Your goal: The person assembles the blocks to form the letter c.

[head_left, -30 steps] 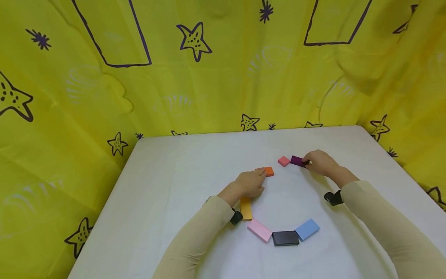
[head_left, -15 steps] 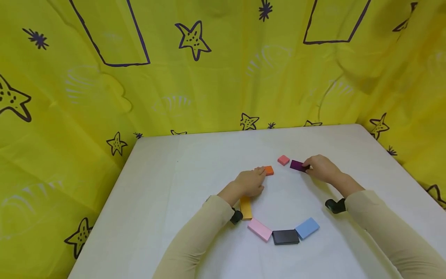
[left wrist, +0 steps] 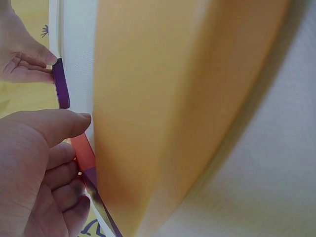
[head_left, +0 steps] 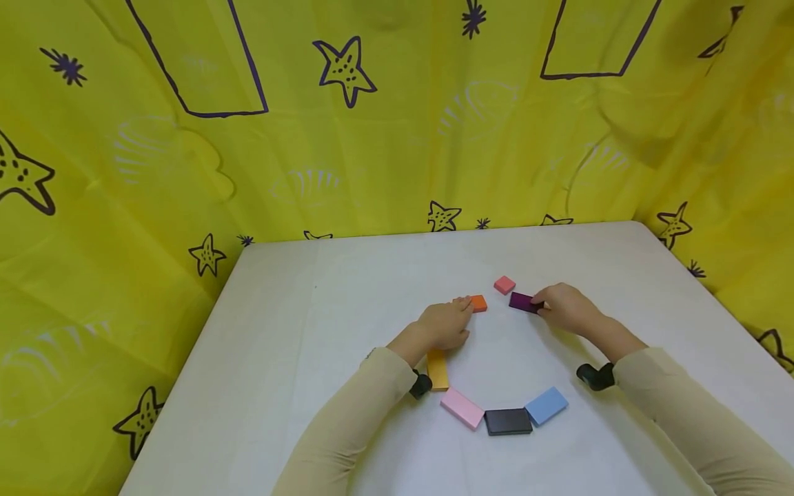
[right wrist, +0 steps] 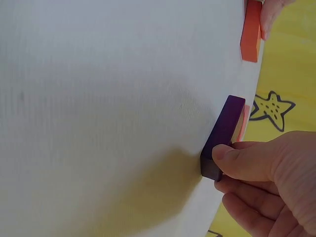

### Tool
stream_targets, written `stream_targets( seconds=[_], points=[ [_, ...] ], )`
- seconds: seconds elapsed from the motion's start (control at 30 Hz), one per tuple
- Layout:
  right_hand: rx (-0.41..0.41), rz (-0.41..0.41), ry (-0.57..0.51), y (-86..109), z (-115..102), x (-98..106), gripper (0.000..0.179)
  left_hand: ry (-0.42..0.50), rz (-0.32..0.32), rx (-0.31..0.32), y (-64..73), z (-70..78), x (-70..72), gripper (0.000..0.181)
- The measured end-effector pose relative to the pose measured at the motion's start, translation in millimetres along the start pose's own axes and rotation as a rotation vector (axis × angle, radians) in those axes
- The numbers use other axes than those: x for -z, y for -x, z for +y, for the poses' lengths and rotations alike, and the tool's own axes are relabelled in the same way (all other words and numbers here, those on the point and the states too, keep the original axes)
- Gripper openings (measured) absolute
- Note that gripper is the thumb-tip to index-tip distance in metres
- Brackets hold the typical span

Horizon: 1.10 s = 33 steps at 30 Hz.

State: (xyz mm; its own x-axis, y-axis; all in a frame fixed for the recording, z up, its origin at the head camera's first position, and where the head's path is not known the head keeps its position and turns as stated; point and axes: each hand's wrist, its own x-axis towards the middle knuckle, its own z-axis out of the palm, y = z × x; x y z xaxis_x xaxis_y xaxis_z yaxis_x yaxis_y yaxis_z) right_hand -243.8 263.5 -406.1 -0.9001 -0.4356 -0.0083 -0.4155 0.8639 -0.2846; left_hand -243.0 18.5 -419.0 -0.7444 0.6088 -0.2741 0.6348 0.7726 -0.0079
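Observation:
My right hand (head_left: 567,308) pinches the near end of a dark purple rectangular block (head_left: 520,301) between thumb and fingers. Just behind it lies a small salmon-pink block (head_left: 504,284), partly covered by the purple one in the right wrist view. My left hand (head_left: 445,326) rests its fingers at an orange block (head_left: 479,303), whose left end they hide. Its thumb stands apart from that block in the head view. Beneath this hand, the left wrist view shows a violet piece (left wrist: 90,175) adjoining the orange block. A yellow-orange block (head_left: 438,373) lies under the left wrist.
Pink (head_left: 462,408), black (head_left: 509,421) and blue (head_left: 547,406) blocks continue a curve at the front of the white table (head_left: 298,344). A yellow curtain (head_left: 384,151) with starfish drawings hangs behind and at both sides. Each wrist wears a dark camera.
My right hand, still holding the purple block, has come nearer and slightly left, opening a gap to the salmon-pink block. The left hand stays in place at the orange block.

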Motion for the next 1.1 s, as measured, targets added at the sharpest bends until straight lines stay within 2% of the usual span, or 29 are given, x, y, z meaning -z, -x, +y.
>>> stream_targets(
  seconds=[0.2, 0.4, 0.63, 1.1],
  points=[
    [0.021, -0.008, 0.008, 0.4, -11, -3, 0.016, 0.019, 0.005, 0.003, 0.9, 1.0, 2.1, 0.055],
    [0.019, 0.023, 0.017, 1.4, -16, -5, 0.015, 0.021, 0.002, -0.002, 1.2, 1.7, 3.2, 0.056],
    [0.028, 0.007, -0.001, -1.3, -25, -7, 0.018, 0.012, -0.005, 0.002, -1.4, 0.6, 2.3, 0.055],
    [0.071, 0.047, 0.028, -0.6, -27, -8, 0.016, 0.035, -0.013, 0.012, -0.7, 0.8, 3.4, 0.055]
  ],
)
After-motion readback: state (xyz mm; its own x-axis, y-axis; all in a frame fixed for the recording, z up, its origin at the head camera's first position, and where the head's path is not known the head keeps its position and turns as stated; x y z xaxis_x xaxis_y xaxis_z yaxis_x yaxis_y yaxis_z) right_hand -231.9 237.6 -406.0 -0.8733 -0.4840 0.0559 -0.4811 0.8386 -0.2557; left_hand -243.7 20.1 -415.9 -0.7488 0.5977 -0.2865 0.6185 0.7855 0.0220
